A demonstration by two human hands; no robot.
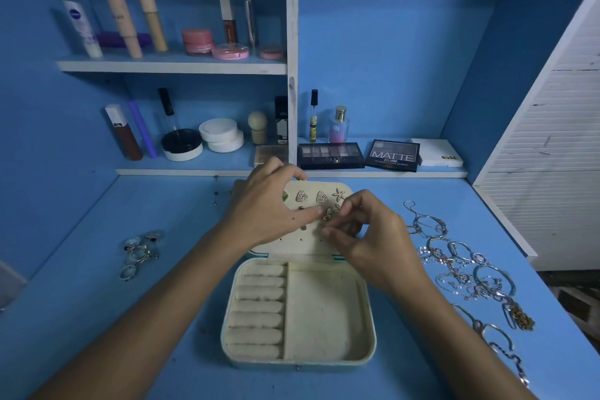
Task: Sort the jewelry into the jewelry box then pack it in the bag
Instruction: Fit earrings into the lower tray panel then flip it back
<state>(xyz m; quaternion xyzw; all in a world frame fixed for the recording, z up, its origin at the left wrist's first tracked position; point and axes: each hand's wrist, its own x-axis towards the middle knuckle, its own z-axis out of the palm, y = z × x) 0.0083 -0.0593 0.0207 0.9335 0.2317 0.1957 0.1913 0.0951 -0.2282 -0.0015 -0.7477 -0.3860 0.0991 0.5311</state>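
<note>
Open jewelry box [328, 318], both hands over its lid panel.
Left to right: rings [140, 252] on bare blue surface [81, 318]; left hand [269, 208], fingers extended against the panel; butterfly earring [327, 214] pinched by right hand [367, 234]; chains and bangles [467, 273] filling the surface's right edge.

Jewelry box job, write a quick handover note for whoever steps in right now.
Left hand: rests on the open lid, steadying it.
Right hand: pinches a gold earring at the lid.
Done: several earrings pinned in the lid.
Left: rings lie left of the jewelry box, chains and bangles lie right; ring rolls and tray are bare. No bag in view.
</note>
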